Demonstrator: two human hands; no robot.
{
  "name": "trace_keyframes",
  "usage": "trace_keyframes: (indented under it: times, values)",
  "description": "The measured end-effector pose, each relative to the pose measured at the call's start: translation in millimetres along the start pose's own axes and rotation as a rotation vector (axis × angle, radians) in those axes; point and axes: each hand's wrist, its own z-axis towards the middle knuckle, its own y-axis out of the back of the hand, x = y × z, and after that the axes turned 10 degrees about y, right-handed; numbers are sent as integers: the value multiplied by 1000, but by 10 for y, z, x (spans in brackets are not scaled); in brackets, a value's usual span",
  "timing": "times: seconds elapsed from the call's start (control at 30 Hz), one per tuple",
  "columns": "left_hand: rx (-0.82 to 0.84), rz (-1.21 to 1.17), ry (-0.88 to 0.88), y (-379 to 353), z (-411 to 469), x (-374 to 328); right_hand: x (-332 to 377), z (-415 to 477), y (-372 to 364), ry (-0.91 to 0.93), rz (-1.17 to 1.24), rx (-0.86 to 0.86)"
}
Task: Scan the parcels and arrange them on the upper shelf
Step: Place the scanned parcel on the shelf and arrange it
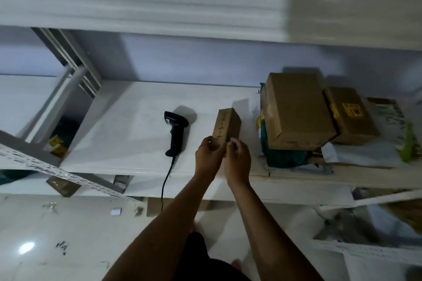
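A small brown cardboard parcel (228, 126) with handwriting on its side stands over the white shelf (127, 143). My left hand (209, 156) grips its near left end and my right hand (237, 161) grips its near right end. A black barcode scanner (175, 132) lies on the shelf just left of the parcel, its cable hanging over the front edge. The upper shelf (137, 0) spans the top of the view, blurred.
A pile of parcels lies at the right of the shelf: a large brown box (296, 112) on a green package (285, 157), a smaller box with a yellow label (351, 116) and a white mailer (360, 155). A grey perforated upright (57, 171) crosses at left.
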Motion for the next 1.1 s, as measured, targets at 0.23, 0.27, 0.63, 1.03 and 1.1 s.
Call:
trace_keyframes:
  times: [0.23, 0.27, 0.63, 1.03, 1.1]
  values:
    - [-52, -135, -154, 469, 229, -256, 460, 296, -219, -34, 163, 78]
    - [-41, -110, -195, 517, 247, -303, 503, 333, -274, -78, 277, 112]
    - [6, 144, -437, 875, 489, -290, 570, 527, -778, -242, 601, -88]
    - [-144, 600, 45, 1024, 915, 81, 221, 468, -879, -424, 739, -243]
    - [-84, 590, 53, 1022, 910, 190, 185, 446, -869, -440, 755, -234]
